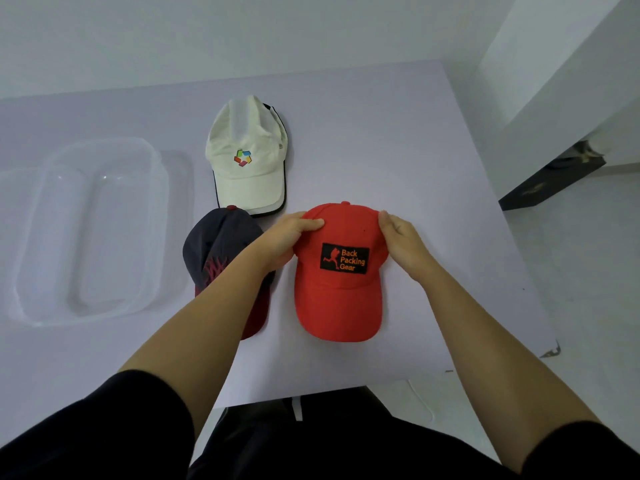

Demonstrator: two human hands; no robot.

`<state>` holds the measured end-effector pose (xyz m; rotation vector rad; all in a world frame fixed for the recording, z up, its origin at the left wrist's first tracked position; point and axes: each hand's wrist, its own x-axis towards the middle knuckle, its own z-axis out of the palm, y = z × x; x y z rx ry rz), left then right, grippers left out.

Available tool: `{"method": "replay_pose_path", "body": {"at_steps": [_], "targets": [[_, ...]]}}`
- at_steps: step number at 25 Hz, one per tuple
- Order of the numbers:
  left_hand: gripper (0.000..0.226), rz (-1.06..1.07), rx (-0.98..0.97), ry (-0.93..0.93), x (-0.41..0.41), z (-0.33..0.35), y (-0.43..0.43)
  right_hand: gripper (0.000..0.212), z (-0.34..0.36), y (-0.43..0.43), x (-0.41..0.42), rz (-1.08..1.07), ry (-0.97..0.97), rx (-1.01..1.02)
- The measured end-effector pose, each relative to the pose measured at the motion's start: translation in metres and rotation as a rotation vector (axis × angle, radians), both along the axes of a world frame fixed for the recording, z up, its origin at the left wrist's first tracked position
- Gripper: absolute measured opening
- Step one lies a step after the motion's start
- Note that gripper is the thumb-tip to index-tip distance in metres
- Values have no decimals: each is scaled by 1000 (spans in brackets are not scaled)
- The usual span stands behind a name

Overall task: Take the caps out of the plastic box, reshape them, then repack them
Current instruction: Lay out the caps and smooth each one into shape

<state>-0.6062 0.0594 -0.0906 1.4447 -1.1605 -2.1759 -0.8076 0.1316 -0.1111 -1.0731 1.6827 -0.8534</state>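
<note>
A red cap [337, 299] with a black "Back Packing Gear" patch lies on the table, brim toward me. My left hand [289, 237] grips the left side of its crown, thumb on top. My right hand [403, 242] grips the right side of the crown. A dark navy cap [216, 242] with a dark red brim lies to the left, partly under my left forearm. A white cap [247, 154] with a coloured logo lies farther back. The clear plastic box [93, 233] stands at the left with nothing in it.
The pale lilac table [433, 150] ends at the right and at the near edge close to my body. A white wall runs behind it. On the floor at the right lies a dark object [550, 181].
</note>
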Motion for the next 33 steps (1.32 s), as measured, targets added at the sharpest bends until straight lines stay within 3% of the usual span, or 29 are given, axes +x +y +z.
{"method": "replay_pose_path", "body": {"at_steps": [4,7,9,10,12,15,17,21,24,27,33], "targets": [[20,-25,-131,-225,-3,-14,8,28,-13,1,-9,84,142,48],[31,-277,-549,-572,0,2,8,35,-11,4,-18,59,211,98],[28,-250,-759,-706,10,21,2,33,-4,9,-30,-10,254,121],[26,-190,-738,-714,16,28,-2,30,-1,12,-36,-31,264,137],[22,-144,-518,-640,25,32,-3,29,7,20,-38,13,222,210],[23,-112,-158,-456,18,22,16,24,7,29,-18,85,29,331],[22,28,-33,-335,10,12,26,18,0,30,-3,4,-73,281],[23,208,-172,-369,6,-8,31,26,-12,15,6,-168,-187,209],[24,265,-269,-429,5,-10,31,31,-17,3,3,-169,-74,149],[23,250,-306,-471,6,-10,29,26,-20,-2,-3,-92,88,157],[25,137,-463,-565,16,13,20,21,-12,-10,-24,-99,85,152]]}}
